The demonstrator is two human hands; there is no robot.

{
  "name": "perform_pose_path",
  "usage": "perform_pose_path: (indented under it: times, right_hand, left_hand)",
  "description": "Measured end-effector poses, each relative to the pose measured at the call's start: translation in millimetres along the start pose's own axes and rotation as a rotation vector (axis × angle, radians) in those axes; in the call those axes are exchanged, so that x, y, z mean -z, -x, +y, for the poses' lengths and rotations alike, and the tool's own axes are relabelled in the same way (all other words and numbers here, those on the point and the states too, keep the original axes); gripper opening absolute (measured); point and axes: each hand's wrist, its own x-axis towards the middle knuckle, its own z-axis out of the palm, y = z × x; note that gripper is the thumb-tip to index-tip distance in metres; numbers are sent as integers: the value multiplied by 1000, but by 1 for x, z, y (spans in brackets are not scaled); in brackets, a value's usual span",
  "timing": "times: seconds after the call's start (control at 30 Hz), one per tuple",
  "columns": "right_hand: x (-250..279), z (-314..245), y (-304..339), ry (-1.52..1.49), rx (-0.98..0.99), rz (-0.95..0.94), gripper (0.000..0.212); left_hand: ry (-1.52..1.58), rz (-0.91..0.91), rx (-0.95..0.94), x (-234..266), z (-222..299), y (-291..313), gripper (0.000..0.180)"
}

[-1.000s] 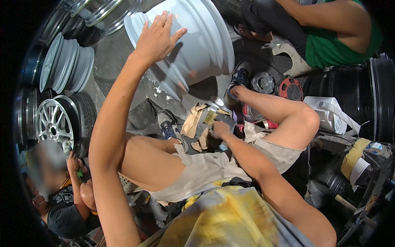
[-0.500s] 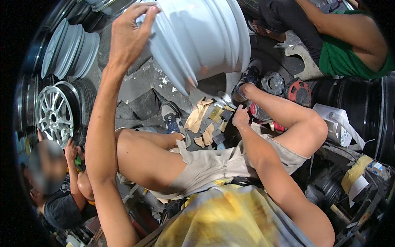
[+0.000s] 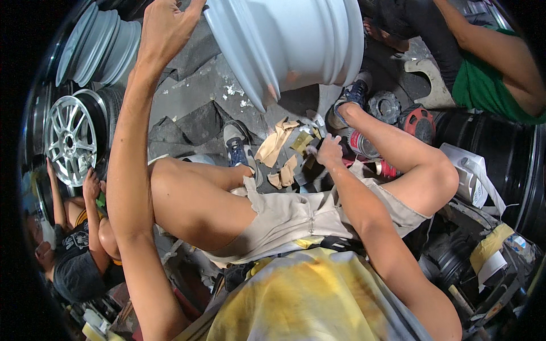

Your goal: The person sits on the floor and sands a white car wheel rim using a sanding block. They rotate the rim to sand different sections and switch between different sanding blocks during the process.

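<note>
A pale grey-white wheel rim (image 3: 301, 45) stands tilted at the top of the view, its upper part cut off by the edge. My left hand (image 3: 168, 28) grips its left edge, the thumb against the lip and the other fingers partly out of view. Low between my knees, my right hand (image 3: 330, 152) is held just above scraps on the floor, its fingers apart and slightly blurred, with nothing plain in them. Beside it lie brown folded paper pieces (image 3: 277, 141) and small dark and olive sheets (image 3: 302, 142). A red-and-silver can (image 3: 362, 144) stands to its right.
A person at left handles a silver spoked wheel (image 3: 70, 141); another in green shorts (image 3: 495, 79) sits at upper right. Pale rims (image 3: 96, 48) stand at upper left. A red-and-black round object (image 3: 418, 124), a white box (image 3: 463, 170) and a large black barrel-shaped object (image 3: 506, 153) lie at right.
The wheel rim and my left hand sit higher in the view, the rim also a little further right. My right hand has moved slightly up, its fingers spreading from a pointing shape.
</note>
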Motion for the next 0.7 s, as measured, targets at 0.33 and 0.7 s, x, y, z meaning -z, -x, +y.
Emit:
perform_pose_path:
  times: [0.33,0.7]
  right_hand:
    - [-21,-10,-33,-278,371,149,65]
    - [-32,-23,55,479,593,-379,55]
  left_hand:
    - [-36,-42,49,3,-2,7,22]
    - [-33,-33,40,10,-3,8,24]
